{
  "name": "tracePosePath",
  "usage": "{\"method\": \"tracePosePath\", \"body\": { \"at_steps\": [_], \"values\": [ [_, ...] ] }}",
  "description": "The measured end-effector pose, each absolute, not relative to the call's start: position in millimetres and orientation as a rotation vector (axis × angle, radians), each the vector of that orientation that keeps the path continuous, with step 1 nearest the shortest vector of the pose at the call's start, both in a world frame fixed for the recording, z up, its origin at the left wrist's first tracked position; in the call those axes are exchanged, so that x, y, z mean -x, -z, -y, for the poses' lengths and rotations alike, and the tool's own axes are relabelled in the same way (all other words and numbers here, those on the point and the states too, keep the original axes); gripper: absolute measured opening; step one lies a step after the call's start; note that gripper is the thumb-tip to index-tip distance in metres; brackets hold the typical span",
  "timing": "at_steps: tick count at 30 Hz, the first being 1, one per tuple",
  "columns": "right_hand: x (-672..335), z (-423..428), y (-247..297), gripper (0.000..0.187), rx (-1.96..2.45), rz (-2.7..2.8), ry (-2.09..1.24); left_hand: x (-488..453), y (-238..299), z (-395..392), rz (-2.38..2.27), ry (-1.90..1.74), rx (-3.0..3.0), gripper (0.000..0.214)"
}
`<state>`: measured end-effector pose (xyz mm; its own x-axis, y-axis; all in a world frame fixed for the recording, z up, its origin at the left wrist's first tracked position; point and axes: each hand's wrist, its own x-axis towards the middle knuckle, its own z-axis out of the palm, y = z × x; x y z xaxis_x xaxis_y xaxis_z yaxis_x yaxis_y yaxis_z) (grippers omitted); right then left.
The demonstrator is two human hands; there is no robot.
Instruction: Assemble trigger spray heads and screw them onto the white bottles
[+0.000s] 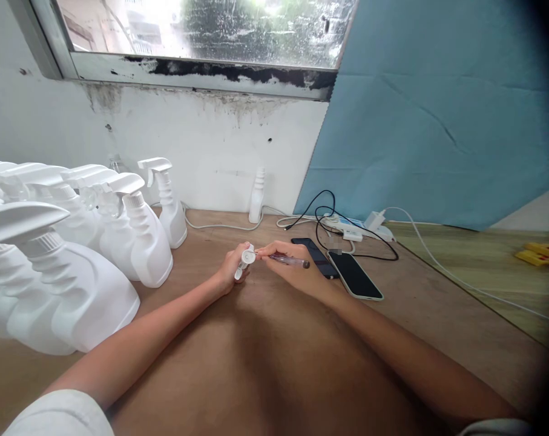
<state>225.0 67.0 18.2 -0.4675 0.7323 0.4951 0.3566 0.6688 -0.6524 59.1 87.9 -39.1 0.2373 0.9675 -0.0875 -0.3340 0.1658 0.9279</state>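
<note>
My left hand (232,266) is closed around a white trigger spray head (247,257), with its round end and small lever facing up toward me. Between the fingers of my right hand (286,257) is a clear pen (290,261) with a dark end. The pen points left, and its tip is at or very near the side of the spray head; whether they touch is too small to tell. Both hands are above the middle of the brown table (256,351).
Several white spray bottles (149,248) crowd the left side. A slim white bottle (256,197) stands against the wall. Right of my hands lie a dark phone (314,255) and a phone in a pale case (356,275), near a power strip (356,227) with tangled cables (322,212).
</note>
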Motion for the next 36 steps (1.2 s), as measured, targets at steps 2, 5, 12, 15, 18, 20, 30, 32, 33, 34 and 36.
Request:
{"method": "tracePosePath", "body": {
  "at_steps": [2, 5, 12, 15, 18, 20, 30, 32, 33, 34, 36],
  "values": [
    [-225.4, -68.5, -19.5, 0.012, 0.864, 2.059, -0.638, -58.8, 39.4, -87.8, -0.860, -1.099, -0.951, 0.045],
    [-228.7, -72.6, -23.3, 0.012, 0.871, 2.029, -0.733, -58.3, 40.6, -87.2, -0.866, -1.092, -0.960, 0.044],
    [-238.1, -73.8, -33.4, 0.013, 0.843, 2.195, -0.725, -62.4, 42.0, -85.7, -0.907, -1.139, -1.048, 0.046],
    [-238.3, -71.2, -36.3, 0.013, 0.810, 2.255, -0.691, -64.4, 41.8, -84.6, -0.912, -1.139, -1.081, 0.048],
    [-239.5, -72.6, -39.5, 0.012, 0.868, 2.208, -0.886, -65.2, 40.4, -82.1, -0.889, -1.127, -1.146, 0.047],
    [-241.3, -75.6, -41.0, 0.013, 0.862, 2.160, -1.041, -65.3, 39.1, -80.3, -0.893, -1.112, -1.175, 0.047],
    [-249.6, -88.8, -33.0, 0.020, 0.770, 1.911, -1.559, -67.2, 45.3, -84.4, -0.952, -1.099, -1.334, 0.049],
    [-251.2, -90.6, -32.7, 0.018, 0.772, 1.903, -1.570, -68.4, 48.0, -85.8, -1.017, -1.103, -1.388, 0.048],
    [-252.0, -91.1, -33.3, 0.017, 0.780, 1.905, -1.566, -68.7, 49.0, -86.1, -1.064, -1.113, -1.422, 0.048],
    [-252.7, -91.5, -34.2, 0.015, 0.797, 1.914, -1.554, -68.6, 49.7, -86.0, -1.123, -1.127, -1.464, 0.047],
    [-253.9, -91.8, -36.4, 0.013, 0.854, 1.964, -1.506, -66.9, 50.1, -85.1, -1.265, -1.161, -1.580, 0.047]
  ]
}}
